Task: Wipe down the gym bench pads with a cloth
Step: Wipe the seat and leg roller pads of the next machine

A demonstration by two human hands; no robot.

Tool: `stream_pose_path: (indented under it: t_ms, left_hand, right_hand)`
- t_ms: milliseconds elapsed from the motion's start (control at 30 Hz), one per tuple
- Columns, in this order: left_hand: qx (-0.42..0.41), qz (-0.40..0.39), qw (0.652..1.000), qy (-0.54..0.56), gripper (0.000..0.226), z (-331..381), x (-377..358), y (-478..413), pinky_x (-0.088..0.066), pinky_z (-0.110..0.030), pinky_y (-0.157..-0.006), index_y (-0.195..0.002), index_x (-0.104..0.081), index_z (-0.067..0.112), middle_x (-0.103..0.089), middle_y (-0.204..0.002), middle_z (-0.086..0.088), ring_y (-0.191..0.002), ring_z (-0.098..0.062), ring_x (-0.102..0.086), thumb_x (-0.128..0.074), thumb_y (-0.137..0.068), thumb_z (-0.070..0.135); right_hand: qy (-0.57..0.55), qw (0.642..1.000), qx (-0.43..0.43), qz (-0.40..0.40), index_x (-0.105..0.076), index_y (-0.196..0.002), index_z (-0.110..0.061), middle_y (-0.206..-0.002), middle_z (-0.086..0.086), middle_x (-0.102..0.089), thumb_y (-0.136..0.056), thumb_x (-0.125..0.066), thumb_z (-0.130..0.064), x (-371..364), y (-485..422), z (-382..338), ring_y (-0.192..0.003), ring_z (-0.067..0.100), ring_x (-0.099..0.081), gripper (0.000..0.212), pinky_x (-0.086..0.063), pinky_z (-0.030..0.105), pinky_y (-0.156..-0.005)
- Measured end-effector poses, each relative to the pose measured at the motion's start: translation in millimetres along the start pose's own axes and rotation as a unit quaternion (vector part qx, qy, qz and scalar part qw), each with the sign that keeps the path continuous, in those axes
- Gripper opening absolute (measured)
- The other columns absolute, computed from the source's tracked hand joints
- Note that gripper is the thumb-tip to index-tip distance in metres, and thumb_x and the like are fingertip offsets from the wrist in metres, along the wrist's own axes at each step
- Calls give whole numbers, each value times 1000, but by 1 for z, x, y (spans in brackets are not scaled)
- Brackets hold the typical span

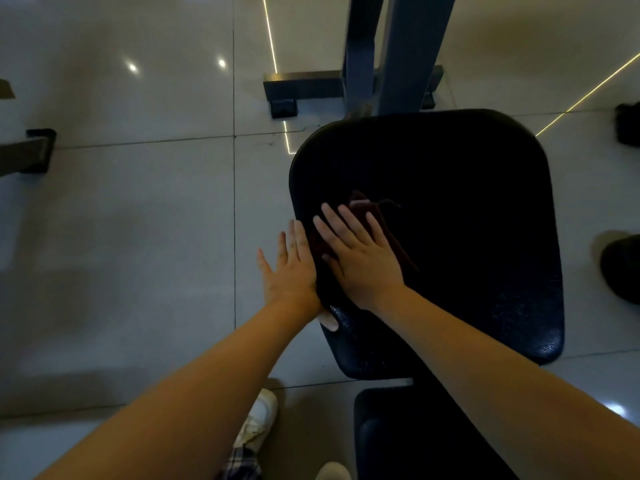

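Observation:
A wide black bench pad (467, 209) fills the right half of the view. On its left part lies a dark red cloth (372, 211). My right hand (360, 258) presses flat on the cloth with straight, spread fingers. My left hand (291, 268) lies along the pad's left edge, fingers straight, with the thumb resting on the pad's top near the front corner. A second black pad (398, 434) shows at the bottom, just below the first.
The bench's grey steel post (398, 53) and floor foot (301, 86) stand beyond the pad. Glossy floor tiles (138, 220) spread to the left. Another machine's foot (31, 152) is at far left. My white shoe (258, 420) is below. Dark shoes (620, 265) sit at right.

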State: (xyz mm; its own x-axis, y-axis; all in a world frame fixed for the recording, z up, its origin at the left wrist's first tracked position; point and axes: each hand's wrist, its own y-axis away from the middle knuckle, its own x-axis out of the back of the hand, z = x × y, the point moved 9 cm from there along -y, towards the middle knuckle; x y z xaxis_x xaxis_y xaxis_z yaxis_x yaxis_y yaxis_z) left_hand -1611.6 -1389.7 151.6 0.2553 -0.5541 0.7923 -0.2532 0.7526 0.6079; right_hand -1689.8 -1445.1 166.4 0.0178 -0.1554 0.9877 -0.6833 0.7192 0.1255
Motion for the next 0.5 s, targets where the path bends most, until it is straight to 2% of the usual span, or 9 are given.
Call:
stream_pose_path:
  t_ms: [167,333,433,500]
  left_hand:
    - [2,-6,1000,15,167,-2,0,0,10,-57,-115,-139,39,6,38,-152,-10,-143,-28,27,-86,-44,62]
    - [0,11,1000,29,168,-3,4,3,9,-58,-114,-138,40,6,42,-149,-12,-143,-29,29,-86,-42,63]
    - [-46,29,999,1,164,-4,7,2,10,-57,-114,-141,36,6,41,-149,-15,-142,-33,29,-80,-46,71]
    - [-100,48,993,-32,159,-5,19,-5,10,-56,-113,-144,31,5,38,-150,-17,-143,-34,27,-76,-49,74]
  right_hand:
    - [-9,1000,25,-8,-10,-154,-29,-162,-8,-6,-96,-10,-46,0,-5,2,-148,11,-1,61,3,40,-119]
    - [-29,999,-6,-33,2,-153,-32,-161,-12,8,-89,4,-50,5,-11,6,-147,8,12,67,12,37,-117]
    - [-17,999,-40,-4,1,-154,-29,-161,-7,7,-94,-5,-49,1,12,2,-147,11,11,64,8,40,-119]
    - [-15,999,-35,11,-11,-154,-26,-162,-3,-4,-98,-15,-48,-2,36,0,-149,16,-2,61,-1,44,-120]
